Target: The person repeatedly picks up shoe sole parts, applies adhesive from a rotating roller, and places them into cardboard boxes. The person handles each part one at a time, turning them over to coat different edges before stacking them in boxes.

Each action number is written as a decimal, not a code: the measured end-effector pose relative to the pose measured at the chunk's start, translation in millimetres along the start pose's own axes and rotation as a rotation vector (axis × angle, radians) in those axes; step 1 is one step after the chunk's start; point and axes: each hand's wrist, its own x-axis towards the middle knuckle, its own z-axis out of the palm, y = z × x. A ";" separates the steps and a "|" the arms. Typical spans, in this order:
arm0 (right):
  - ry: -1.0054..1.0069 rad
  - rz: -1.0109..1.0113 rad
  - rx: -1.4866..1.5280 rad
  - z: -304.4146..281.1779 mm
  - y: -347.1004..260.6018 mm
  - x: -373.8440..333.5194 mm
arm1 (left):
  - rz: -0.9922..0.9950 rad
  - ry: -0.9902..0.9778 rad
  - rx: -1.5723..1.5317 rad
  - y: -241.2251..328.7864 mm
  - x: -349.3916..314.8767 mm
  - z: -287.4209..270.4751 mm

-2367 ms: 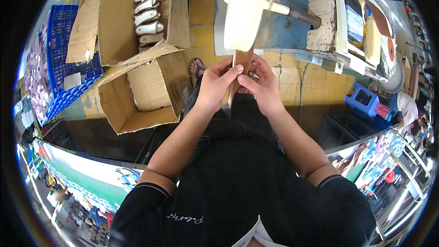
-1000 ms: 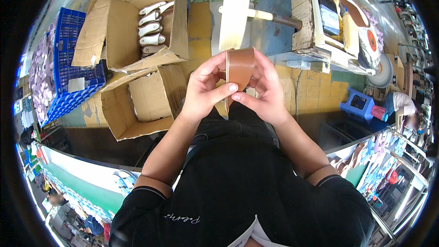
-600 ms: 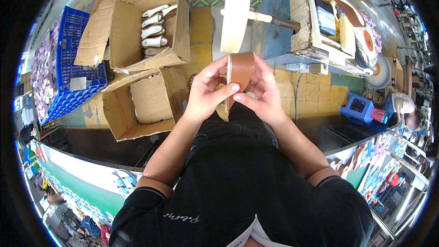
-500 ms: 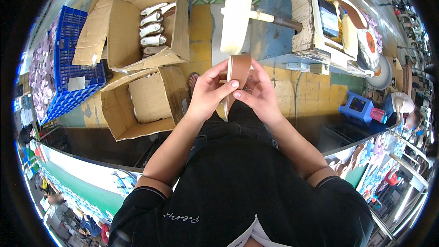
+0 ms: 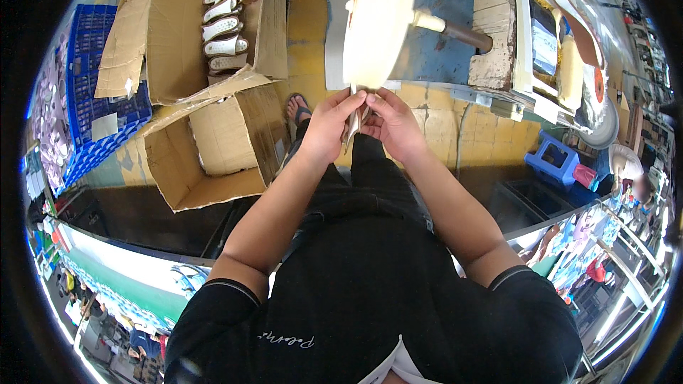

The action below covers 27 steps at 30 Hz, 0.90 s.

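In the head view, pinching a thin sole (image 5: 351, 128) between thumb and fingers of both the left hand (image 5: 329, 128) and the right hand (image 5: 398, 124). Held nearly edge-on between the hands, up at the near edge of a pale wheel (image 5: 377, 21) just beyond the fingertips; cannot tell for sure about contact. Judging by the pose, probably being offered up to the wheel, so calling for a steady two-handed grip and fingertips kept clear of the rim. Left of the hands: a large box (image 5: 174, 35) with white shoe parts (image 5: 226, 25), a lower box (image 5: 220, 135), then a blue crate (image 5: 91, 43) bearing a white label (image 5: 104, 126), with no writing made out. Right of the hands: a packet (image 5: 544, 46), too small to read. Nearer than the hands, on the black shirt (image 5: 356, 277): flowing white script (image 5: 287, 340).
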 end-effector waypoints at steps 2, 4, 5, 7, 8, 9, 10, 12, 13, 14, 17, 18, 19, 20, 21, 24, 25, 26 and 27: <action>-0.008 0.011 0.034 -1.6 0.0 1.7 | -0.020 -0.020 0.051 2.2 3.0 -1.9; -0.005 0.006 0.024 -1.7 -0.7 -1.3 | -0.044 -0.025 0.116 4.2 2.2 -1.3; -0.019 -0.005 0.006 -1.3 -0.9 -5.3 | -0.032 -0.031 0.116 4.1 -1.6 0.2; -0.020 -0.029 -0.022 -0.2 -1.1 -17.7 | -0.009 -0.047 0.118 2.7 -13.7 5.5; -0.031 -0.053 -0.027 0.9 -1.1 -24.4 | 0.025 -0.051 0.108 1.8 -20.2 9.7; -0.041 -0.078 -0.028 2.8 -0.3 -31.1 | 0.058 -0.054 0.098 0.8 -27.5 14.1; -0.051 -0.103 -0.029 4.6 0.0 -37.6 | 0.088 -0.060 0.086 0.4 -34.9 18.4; -0.097 -0.147 -0.058 6.8 -2.5 -48.4 | 0.127 -0.080 0.097 3.4 -49.0 24.0; -0.097 -0.156 -0.076 8.4 -3.5 -54.0 | 0.137 -0.085 0.103 5.1 -55.9 26.5; -0.138 -0.210 -0.075 10.5 -4.3 -59.1 | 0.147 -0.090 0.109 7.2 -61.8 28.4; -0.200 -0.347 -0.086 20.5 -7.3 -71.3 | 0.274 -0.140 0.137 13.4 -75.1 33.4; -0.225 -0.400 -0.093 24.7 -8.6 -73.1 | 0.302 -0.151 0.154 16.6 -77.0 33.4; -0.250 -0.453 -0.099 28.6 -9.9 -75.0 | 0.326 -0.166 0.172 19.9 -78.8 32.4; -0.247 -0.441 -0.092 31.6 -11.3 -76.7 | 0.351 -0.181 0.190 22.5 -79.9 31.1; -0.244 -0.430 -0.085 34.0 -12.2 -78.1 | 0.323 -0.185 0.168 24.3 -80.3 29.2; -0.166 -0.311 -0.086 34.9 -10.5 -76.6 | 0.241 -0.171 0.131 23.1 -76.2 21.2; -0.135 -0.253 -0.079 33.3 -7.9 -74.3 | 0.212 -0.148 0.137 20.4 -73.0 18.3; -0.117 -0.228 -0.081 30.8 -5.0 -70.1 | 0.182 -0.122 0.144 17.1 -70.2 15.1; -0.107 -0.199 -0.073 27.5 -2.0 -63.8 | 0.159 -0.115 0.148 13.8 -66.4 11.3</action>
